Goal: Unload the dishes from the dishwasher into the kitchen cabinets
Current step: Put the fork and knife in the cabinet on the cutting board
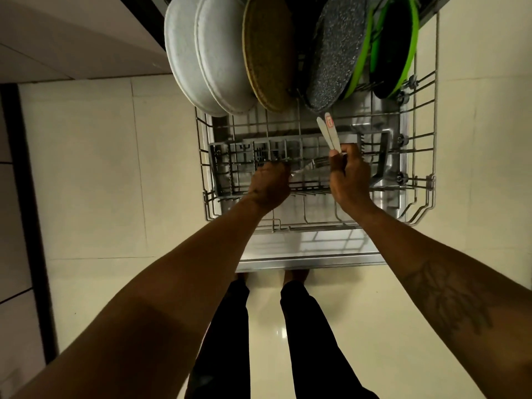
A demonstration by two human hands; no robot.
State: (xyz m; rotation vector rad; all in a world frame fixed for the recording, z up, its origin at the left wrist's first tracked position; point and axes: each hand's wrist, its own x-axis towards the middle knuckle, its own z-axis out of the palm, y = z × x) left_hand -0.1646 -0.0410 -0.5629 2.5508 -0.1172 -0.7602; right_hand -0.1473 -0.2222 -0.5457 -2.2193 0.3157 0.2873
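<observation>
Centrally, right hand (349, 175) fingers clamped on two white-handled utensils (329, 133); left hand (269, 185) fingers curled, probably gripping fork (312, 165), over cutlery basket (218, 168) in dishwasher rack (423, 168).

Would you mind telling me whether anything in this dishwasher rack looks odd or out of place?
Only a small thing: one of the two white handles pinched in the right hand carries a reddish label. The plates stand normally.

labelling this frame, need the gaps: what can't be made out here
Head view:
- Working ends of the two white-handled utensils: hidden inside the right hand.
- Whether the left hand grips the blurred fork: the hand's back covers its grip.
- Tops of the white plates and green-rimmed pan: cut off by the top edge.
</observation>
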